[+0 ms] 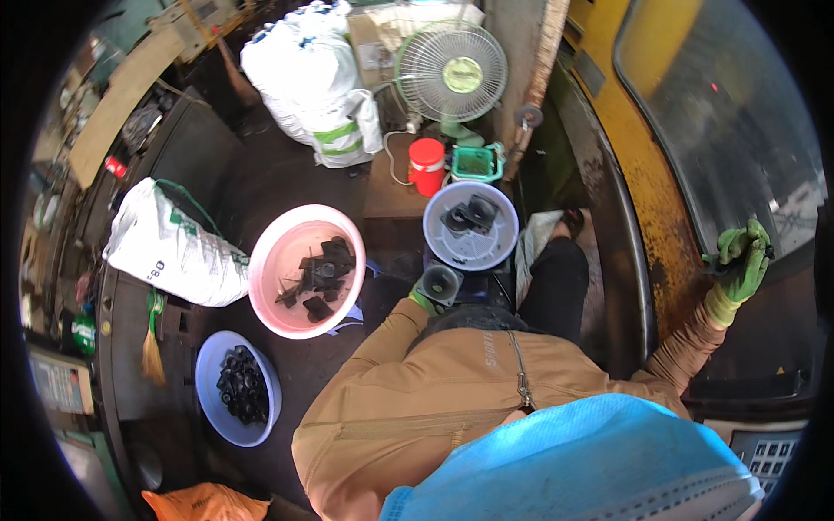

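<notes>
My left hand, in a green glove, is closed on a black plastic part with a square flange and a round hollow. It holds the part low in front of my body, just below a pale blue-violet basin with a few similar black parts. Out to the right, my right hand, also green-gloved, is raised with curled fingers by the window of a yellow machine door. Something small and dark shows at both sides of its fingers; its kind cannot be made out.
A pink basin of black pieces stands left, with a blue-violet basin of small black parts nearer. White sacks, a fan, a red jug and a green basket surround the spot. A control panel is lower right.
</notes>
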Tool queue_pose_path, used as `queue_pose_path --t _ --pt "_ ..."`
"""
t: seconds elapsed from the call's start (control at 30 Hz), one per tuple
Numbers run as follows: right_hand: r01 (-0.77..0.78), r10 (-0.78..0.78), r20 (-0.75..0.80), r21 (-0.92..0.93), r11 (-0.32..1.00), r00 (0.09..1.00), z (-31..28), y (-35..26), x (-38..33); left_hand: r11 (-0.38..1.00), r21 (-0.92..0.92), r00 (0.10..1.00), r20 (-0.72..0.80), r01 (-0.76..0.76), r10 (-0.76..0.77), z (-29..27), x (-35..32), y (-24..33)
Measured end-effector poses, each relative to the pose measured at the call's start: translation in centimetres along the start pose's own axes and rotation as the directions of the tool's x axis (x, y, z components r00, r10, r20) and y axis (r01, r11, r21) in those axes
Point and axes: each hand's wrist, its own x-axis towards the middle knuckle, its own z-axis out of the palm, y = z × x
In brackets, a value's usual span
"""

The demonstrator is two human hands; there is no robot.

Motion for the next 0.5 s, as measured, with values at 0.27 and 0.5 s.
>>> queue_pose_path --t 0.27,0.5 --pt "0.082 -0.112 0.131 0.218 0.973 0.985 -1.8 -4.9 -2.0 0.935 -0.327 0.990 0.014 0.135 -0.138 -1.5 0.5 -1.3" --pt "0.098 -0.096 -0.321 -0.009 0.995 0.942 -1.0 -5.0 -1.8 0.869 -0.471 0.988 0.033 0.149 -0.152 -2.8 0.2 -2.7"
